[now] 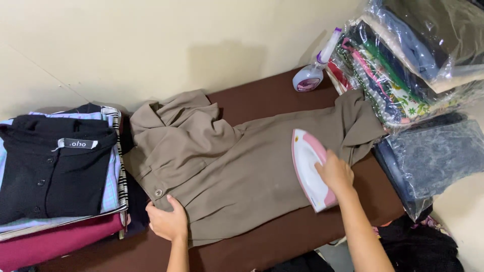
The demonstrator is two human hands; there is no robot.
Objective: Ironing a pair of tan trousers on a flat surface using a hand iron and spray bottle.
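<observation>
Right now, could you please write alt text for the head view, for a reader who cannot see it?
A right hand holds a pink-and-white iron on a khaki shirt spread over a brown board, while the left hand presses the shirt's edge. Folded clothes are stacked left, bagged garments right.

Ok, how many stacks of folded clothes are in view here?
2. One unwrapped stack lies at the left beside the khaki garment; one plastic-wrapped stack sits at the upper right. More dark clothing at the lower right may be partly hidden.
</observation>
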